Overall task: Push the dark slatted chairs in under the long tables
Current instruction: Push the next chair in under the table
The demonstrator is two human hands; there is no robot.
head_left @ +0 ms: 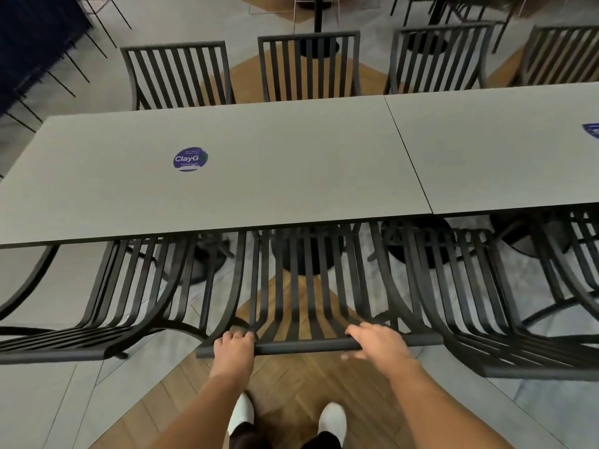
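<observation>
Your left hand (234, 343) and right hand (376, 341) both grip the top rail of the middle chair (308, 296), its seat hidden under the worktop (227, 176). Four chairs line the far side; the near row's outer chairs are cut off.

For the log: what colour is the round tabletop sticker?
Blue-purple with white lettering; head view.

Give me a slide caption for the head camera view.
Both hands, left and right, grip the middle chair's top rail at the grey table.
</observation>
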